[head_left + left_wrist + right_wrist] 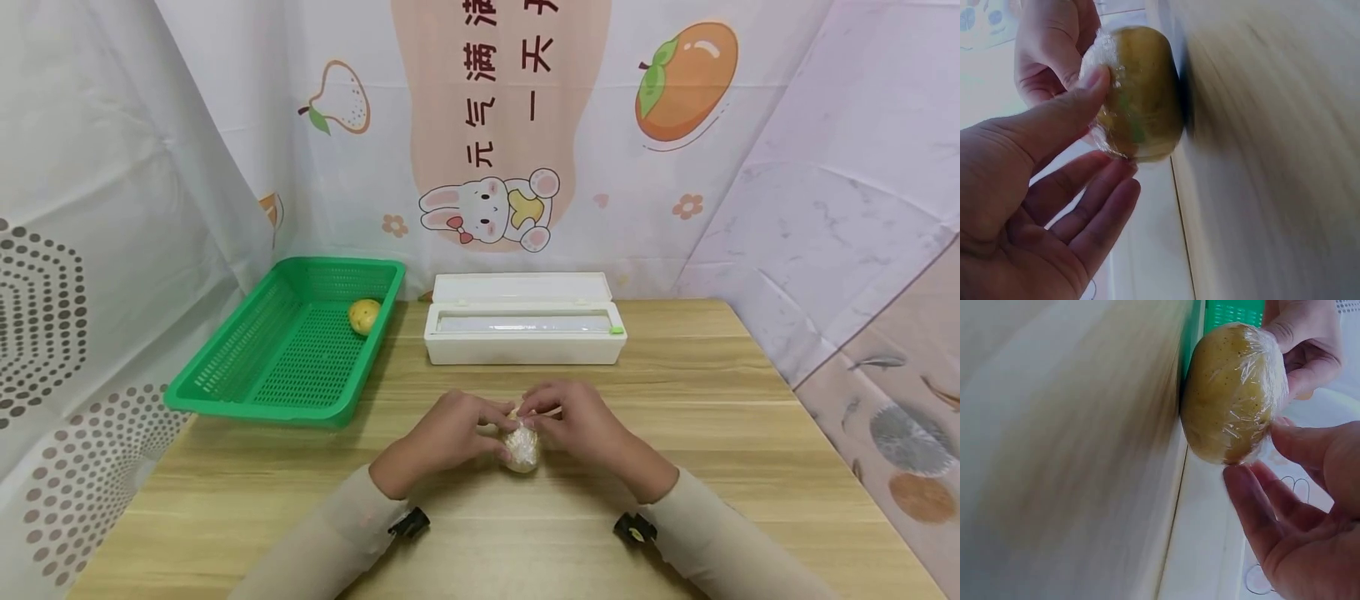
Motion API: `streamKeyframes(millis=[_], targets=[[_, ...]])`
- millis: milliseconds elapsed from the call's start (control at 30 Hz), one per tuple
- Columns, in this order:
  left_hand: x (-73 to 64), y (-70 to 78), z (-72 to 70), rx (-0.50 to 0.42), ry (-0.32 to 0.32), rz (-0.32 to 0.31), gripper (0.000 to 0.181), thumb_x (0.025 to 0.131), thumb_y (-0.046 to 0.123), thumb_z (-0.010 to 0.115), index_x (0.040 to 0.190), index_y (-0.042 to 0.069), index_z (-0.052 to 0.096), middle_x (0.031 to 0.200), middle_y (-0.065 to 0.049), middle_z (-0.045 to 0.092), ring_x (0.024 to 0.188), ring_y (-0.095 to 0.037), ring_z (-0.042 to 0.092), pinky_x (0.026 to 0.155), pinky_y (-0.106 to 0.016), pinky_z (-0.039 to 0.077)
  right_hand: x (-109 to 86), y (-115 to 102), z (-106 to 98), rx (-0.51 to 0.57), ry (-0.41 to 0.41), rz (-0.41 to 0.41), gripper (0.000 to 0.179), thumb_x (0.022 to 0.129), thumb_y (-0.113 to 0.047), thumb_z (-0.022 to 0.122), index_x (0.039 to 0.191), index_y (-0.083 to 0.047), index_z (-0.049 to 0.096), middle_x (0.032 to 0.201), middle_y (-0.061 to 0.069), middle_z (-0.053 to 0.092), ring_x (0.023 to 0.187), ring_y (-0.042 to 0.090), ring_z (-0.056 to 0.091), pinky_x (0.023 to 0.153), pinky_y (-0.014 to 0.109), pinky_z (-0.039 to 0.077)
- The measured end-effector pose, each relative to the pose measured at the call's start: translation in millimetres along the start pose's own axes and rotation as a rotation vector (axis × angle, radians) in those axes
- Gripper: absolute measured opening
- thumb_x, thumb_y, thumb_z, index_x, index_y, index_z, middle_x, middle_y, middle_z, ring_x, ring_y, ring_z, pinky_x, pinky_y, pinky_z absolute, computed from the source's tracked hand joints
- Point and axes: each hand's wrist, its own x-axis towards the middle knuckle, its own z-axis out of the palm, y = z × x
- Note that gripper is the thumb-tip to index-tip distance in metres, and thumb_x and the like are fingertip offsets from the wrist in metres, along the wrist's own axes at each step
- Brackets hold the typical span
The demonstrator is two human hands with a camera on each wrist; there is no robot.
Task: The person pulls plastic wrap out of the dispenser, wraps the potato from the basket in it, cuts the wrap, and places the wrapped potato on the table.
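A potato point(522, 452) covered in clear, crinkled plastic wrap sits on the wooden table between both hands. My left hand point(448, 429) holds it from the left, and in the left wrist view the thumb point(1088, 87) presses on the film while the fingertips touch the potato's side. From the right, my right hand point(583, 421) holds it with thumb and fingertips at the gathered film on top. The wrap point(1263, 378) looks bunched and shiny on the upper side in the right wrist view. The potato's underside is hidden against the table.
A green plastic basket point(258, 410) stands at the left with one bare potato point(364, 317) inside. Behind the hands lies a white cling film box point(525, 350), its lid raised and a film roll visible. A printed curtain point(600, 225) hangs along the table's back edge.
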Motion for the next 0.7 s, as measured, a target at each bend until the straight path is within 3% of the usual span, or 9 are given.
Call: streamKeyframes(millis=[100, 167, 333, 567, 700], targets=[[-1.1, 0.1, -0.1, -0.068, -0.010, -0.039, 0.036, 0.082, 0.034, 0.086, 0.117, 0.028, 0.080, 0.138, 0.003, 0.066, 0.127, -0.012, 0.063, 0.100, -0.032, 0.056, -2.2, -2, -2, -0.110, -0.052, -0.043, 0.016, 0.096, -0.016, 0.075, 0.110, -0.020, 0.081, 0.122, -0.001, 0.073, 0.114, 0.017, 0.069, 0.093, 0.034, 0.059], [-1.4, -2.0, 0.6, -0.135, -0.010, -0.068, 0.034, 0.083, 0.030, 0.085, 0.117, 0.027, 0.079, 0.138, 0.004, 0.065, 0.129, -0.012, 0.062, 0.100, -0.031, 0.055, -4.5, -3, -5, -0.160, -0.113, -0.060, 0.028, 0.095, -0.026, 0.077, 0.122, -0.020, 0.077, 0.130, -0.003, 0.069, 0.122, 0.016, 0.065, 0.099, 0.039, 0.057], [-0.6, -7.0, 4.3, -0.235, -0.007, -0.081, 0.035, 0.086, 0.025, 0.083, 0.121, 0.023, 0.078, 0.138, 0.003, 0.065, 0.127, -0.010, 0.063, 0.098, -0.026, 0.055, -8.9, -2, -11, -0.162, -0.187, -0.064, 0.058, 0.085, -0.039, 0.086, 0.136, -0.018, 0.070, 0.142, 0.000, 0.064, 0.128, 0.018, 0.061, 0.102, 0.042, 0.055], [-1.0, -1.6, 5.5, -0.139, -0.006, -0.042, 0.037, 0.090, 0.023, 0.080, 0.126, 0.019, 0.075, 0.139, 0.002, 0.064, 0.130, -0.010, 0.060, 0.098, -0.024, 0.054, -8.4, 1, -11, -0.197, -0.168, -0.120, 0.053, 0.084, -0.033, 0.086, 0.133, -0.016, 0.071, 0.139, 0.004, 0.066, 0.130, 0.016, 0.062, 0.104, 0.039, 0.054], [0.3, -2.6, 4.5, -0.146, 0.008, -0.050, 0.035, 0.090, 0.023, 0.081, 0.124, 0.020, 0.076, 0.138, 0.003, 0.065, 0.130, -0.010, 0.061, 0.098, -0.026, 0.056, -9.1, 3, -10, -0.190, -0.162, -0.132, 0.053, 0.086, -0.035, 0.083, 0.134, -0.016, 0.070, 0.140, 0.005, 0.065, 0.129, 0.015, 0.063, 0.097, 0.036, 0.058]])
